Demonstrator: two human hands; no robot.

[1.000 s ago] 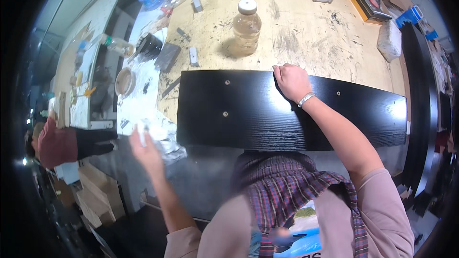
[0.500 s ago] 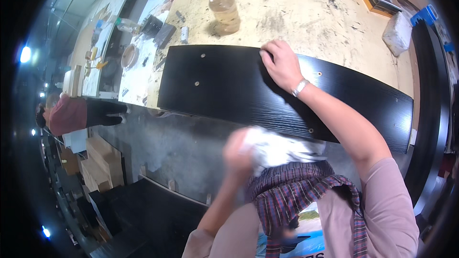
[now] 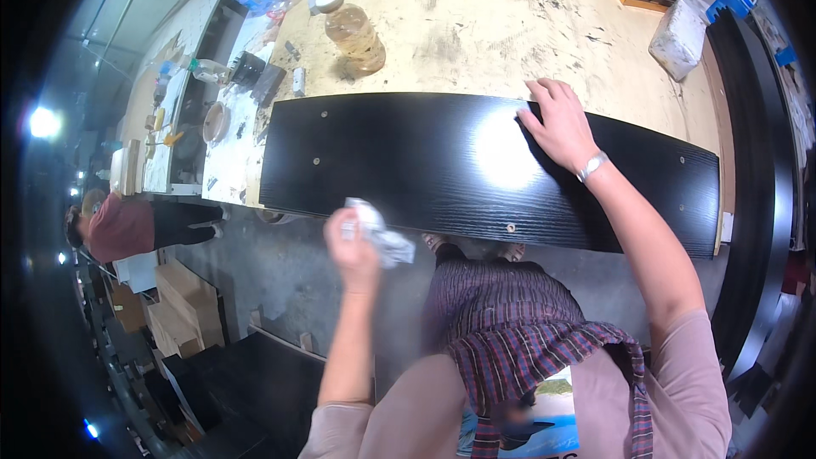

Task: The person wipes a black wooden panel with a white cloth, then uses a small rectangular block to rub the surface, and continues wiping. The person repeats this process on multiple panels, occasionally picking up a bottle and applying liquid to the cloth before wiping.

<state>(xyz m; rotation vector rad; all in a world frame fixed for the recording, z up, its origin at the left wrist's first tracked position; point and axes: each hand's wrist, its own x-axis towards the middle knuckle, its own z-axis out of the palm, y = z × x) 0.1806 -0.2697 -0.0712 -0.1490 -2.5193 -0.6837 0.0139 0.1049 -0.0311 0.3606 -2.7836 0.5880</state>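
A long black wood-grain panel [image 3: 408,161] with small round fittings lies across the near edge of a plywood workbench [image 3: 476,25]. My right hand [image 3: 557,123] rests flat on the panel's far edge, fingers spread, a metal bracelet on the wrist. My left hand [image 3: 353,242] is raised just in front of the panel's near edge and grips a crumpled white cloth [image 3: 378,234], slightly blurred.
A capped jar of amber liquid [image 3: 353,30] stands on the bench beyond the panel. Bottles and small tools [image 3: 246,68] litter the bench's left end. Another black panel [image 3: 756,204] stands at the right. A person in a red top [image 3: 119,225] works at far left, near stacked boards [image 3: 183,302].
My left hand with the white cloth has come up from near my body toward the panel's near edge. The view has shifted; my right hand stays on the panel.
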